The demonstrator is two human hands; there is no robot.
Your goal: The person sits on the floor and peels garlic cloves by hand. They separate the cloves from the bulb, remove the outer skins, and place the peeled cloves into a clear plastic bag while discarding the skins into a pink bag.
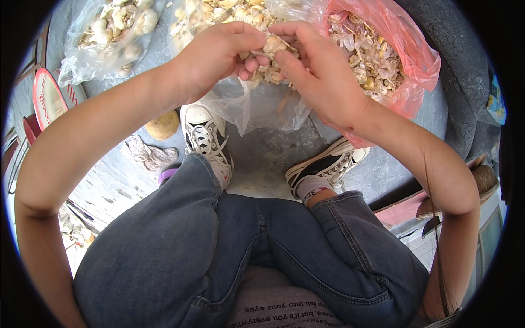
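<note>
A partly broken garlic bulb (pixel 274 46) with papery skin is between my two hands, above the middle bag. My right hand (pixel 313 61) grips it from the right, thumb in front and fingers behind. From the other side, the thumb and fingertips of my left hand (pixel 221 51) pinch its left edge; the exact contact is partly hidden by the fingers. Below them lies an open clear plastic bag (pixel 270 108) with loose garlic cloves (pixel 236 9) and skins. To the right, a red plastic bag (pixel 416 61) holds garlic skins (pixel 363 51) and some cloves.
At the upper left, another clear plastic bag (pixel 88 63) contains whole garlic bulbs (pixel 123 17). A potato-like round object (pixel 163 124) and a crumpled cloth (pixel 149 153) lie beside my left shoe (pixel 203 131). My right shoe (pixel 324 166) rests on the grey floor (pixel 262 164). Dark fabric (pixel 463 74) hangs at the right.
</note>
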